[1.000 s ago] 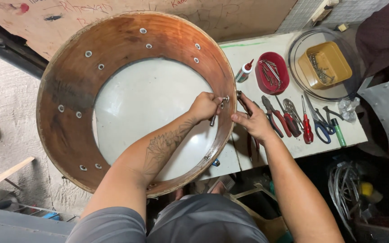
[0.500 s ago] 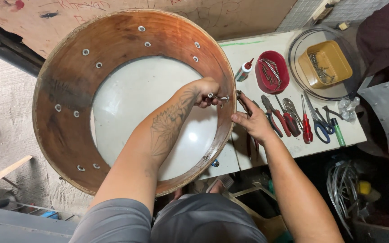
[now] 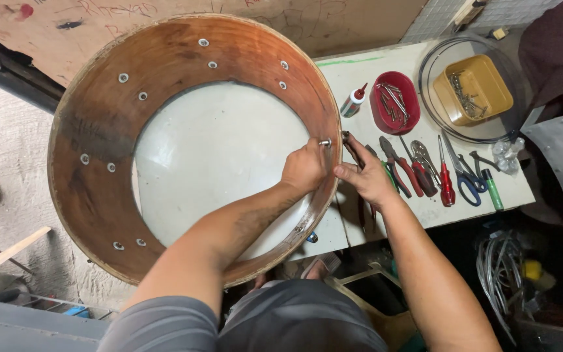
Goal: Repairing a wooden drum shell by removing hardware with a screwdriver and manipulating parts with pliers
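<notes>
On the white table [image 3: 386, 72] to my right, a small white glue bottle [image 3: 352, 103] with a red nozzle lies tilted just left of a red oval dish [image 3: 395, 103]. Farther right sits a square yellow plastic tub [image 3: 474, 90]. I see no labels, signs or screens.

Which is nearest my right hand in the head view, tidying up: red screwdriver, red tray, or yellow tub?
From the right hand:
1. Red screwdriver, just to its right on the bench.
2. Red tray, up above it.
3. Yellow tub, far upper right.
</notes>
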